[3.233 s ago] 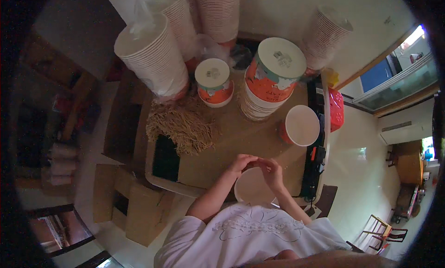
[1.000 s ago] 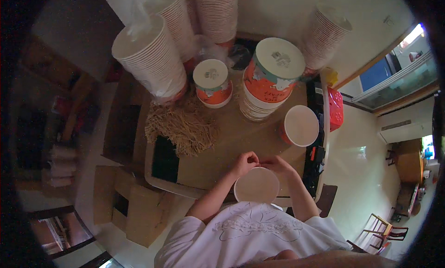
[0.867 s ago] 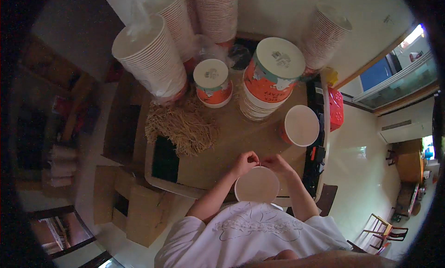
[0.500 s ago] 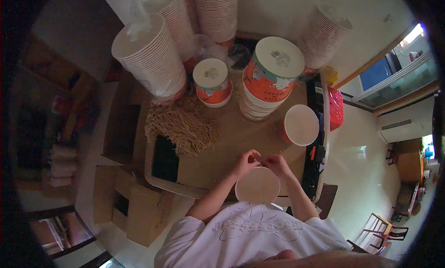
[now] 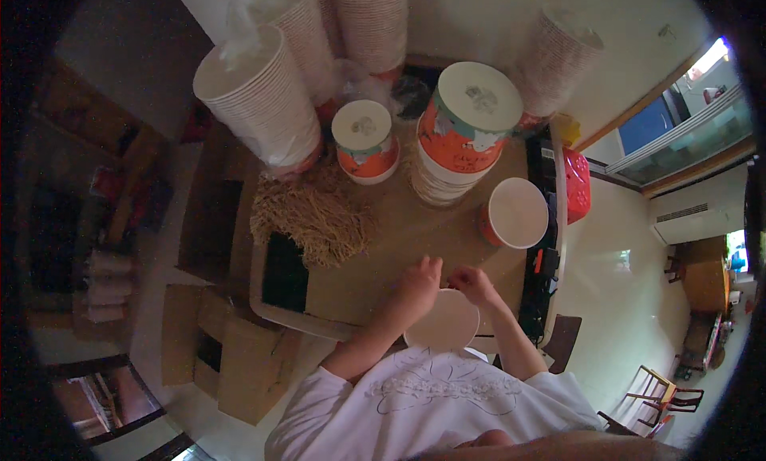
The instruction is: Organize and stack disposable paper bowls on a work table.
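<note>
A white paper bucket [image 5: 440, 324] stands with its round mouth up, close against my shirt at the table's near edge. Over its far left rim is my left hand [image 5: 421, 284], raised, its fingers drawn together; what they hold, if anything, is too small to name. My right hand [image 5: 474, 286] is at the far right rim, fingers bent into a pinch, and their contents cannot be made out. A gap separates the two hands. To the left lies a pile of tan twisted cords [image 5: 315, 222]. Another open paper bucket [image 5: 518, 213], white with orange, is beyond my right hand.
Upside-down bucket stacks, one large [image 5: 471, 134] and one small [image 5: 365, 142], stand at the back. Tall wrapped stacks of white buckets [image 5: 259, 94] rise behind the cords. Dark items with an orange piece [image 5: 546, 262] line the right table edge. A cardboard box [image 5: 247, 357] sits lower left.
My left hand has moved slightly left and turned upward, away from my right hand; the two were together at the rim. My right hand stays almost in place.
</note>
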